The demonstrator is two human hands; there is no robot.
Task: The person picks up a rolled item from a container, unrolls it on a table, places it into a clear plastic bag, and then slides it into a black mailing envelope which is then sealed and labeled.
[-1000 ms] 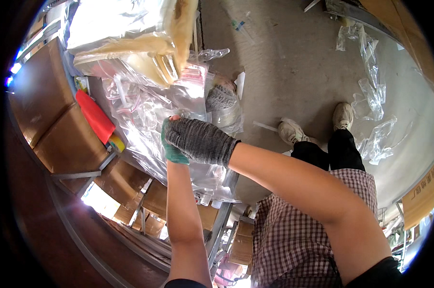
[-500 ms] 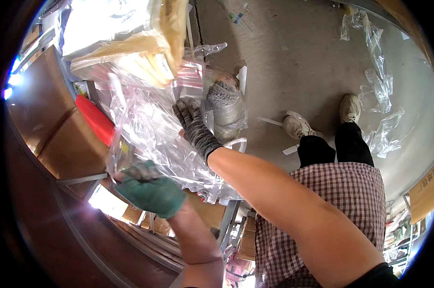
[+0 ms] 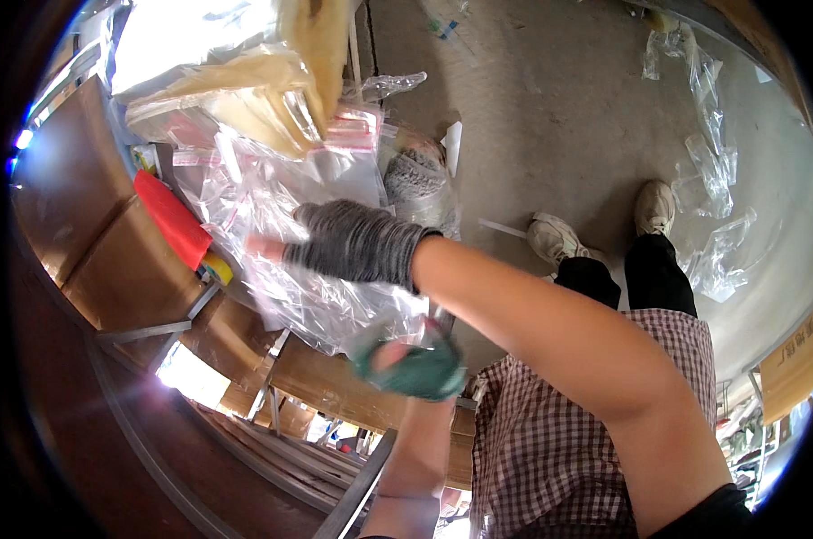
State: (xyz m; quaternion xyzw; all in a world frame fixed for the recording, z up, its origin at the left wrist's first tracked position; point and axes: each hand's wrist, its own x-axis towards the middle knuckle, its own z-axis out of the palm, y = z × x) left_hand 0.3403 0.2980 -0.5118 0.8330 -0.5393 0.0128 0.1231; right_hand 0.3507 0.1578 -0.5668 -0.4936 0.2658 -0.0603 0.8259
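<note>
Since half a second ago, my left hand [image 3: 414, 366] has come in from 8 o'clock to 6 o'clock, under the clear plastic bags [image 3: 290, 269].

Bags: a crumpled heap left of centre on the brown table [image 3: 110, 260]. My right hand [image 3: 353, 241], grey glove, lies flat on the heap, fingers spread, gripping nothing. Left hand, green glove, is blurred at the heap's lower edge; grip: cannot tell. Red flat object [image 3: 171, 218] at 9 o'clock of the heap. Yellowish sheets [image 3: 245, 90] at 12. Grey bundle [image 3: 420, 184] at 2.
</note>
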